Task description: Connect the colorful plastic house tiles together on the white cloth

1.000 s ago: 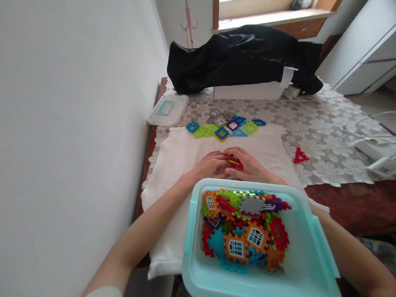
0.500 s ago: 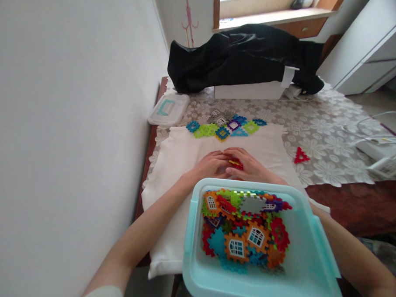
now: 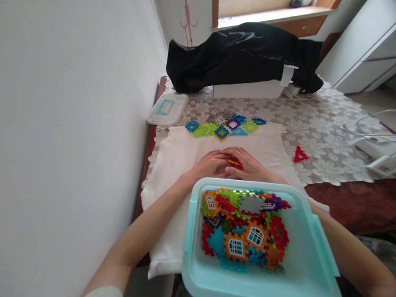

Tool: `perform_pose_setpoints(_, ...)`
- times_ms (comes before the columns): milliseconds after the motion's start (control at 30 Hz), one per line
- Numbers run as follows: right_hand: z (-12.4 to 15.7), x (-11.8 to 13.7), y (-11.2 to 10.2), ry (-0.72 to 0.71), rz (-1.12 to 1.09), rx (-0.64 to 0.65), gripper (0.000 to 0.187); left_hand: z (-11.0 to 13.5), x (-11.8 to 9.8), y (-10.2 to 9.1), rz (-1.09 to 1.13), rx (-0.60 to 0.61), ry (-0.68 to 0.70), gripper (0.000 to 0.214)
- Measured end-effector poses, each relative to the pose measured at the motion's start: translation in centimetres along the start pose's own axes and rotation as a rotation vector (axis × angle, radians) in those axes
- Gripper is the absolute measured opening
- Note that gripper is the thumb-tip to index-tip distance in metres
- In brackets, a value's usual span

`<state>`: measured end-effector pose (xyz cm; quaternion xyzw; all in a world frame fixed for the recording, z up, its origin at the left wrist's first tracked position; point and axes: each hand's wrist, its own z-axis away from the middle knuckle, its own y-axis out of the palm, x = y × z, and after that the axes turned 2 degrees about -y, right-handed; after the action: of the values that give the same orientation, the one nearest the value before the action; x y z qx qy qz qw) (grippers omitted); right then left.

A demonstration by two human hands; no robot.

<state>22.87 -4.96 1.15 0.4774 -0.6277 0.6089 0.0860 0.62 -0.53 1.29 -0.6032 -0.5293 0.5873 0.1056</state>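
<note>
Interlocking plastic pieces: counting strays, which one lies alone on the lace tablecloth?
The red triangular piece, right of the white cloth; the others are clustered, in hand, or in the aqua tub.

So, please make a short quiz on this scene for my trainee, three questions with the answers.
1. True or false: the red triangle lies on the white cloth.
2. Which hand is nearer the red piece? A, left hand; B, right hand.
3. What lies in the teal tub?

Key: 1 false, it lies on the lace cloth; 2 B; 3 toy building pieces, some with windows.
</note>
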Motion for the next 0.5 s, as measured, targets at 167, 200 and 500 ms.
perform_pose_setpoints(167, 0.0, -0.1, 0.2, -0.001, 0.023, 0.002, 0.054, -0.1, 0.2, 0.1, 0.011, 0.001, 0.011, 0.026)
perform_pose_setpoints(200, 0.1, -0.2, 0.2, -0.004, 0.030, 0.003, 0.054, -0.1, 0.2, 0.1, 0.013, 0.004, 0.009, 0.026)
perform_pose_setpoints(500, 0.1, -0.4, 0.2, -0.016, 0.076, 0.017, 0.057, -0.1, 1.1, 0.6, 0.013, 0.004, 0.017, 0.028)
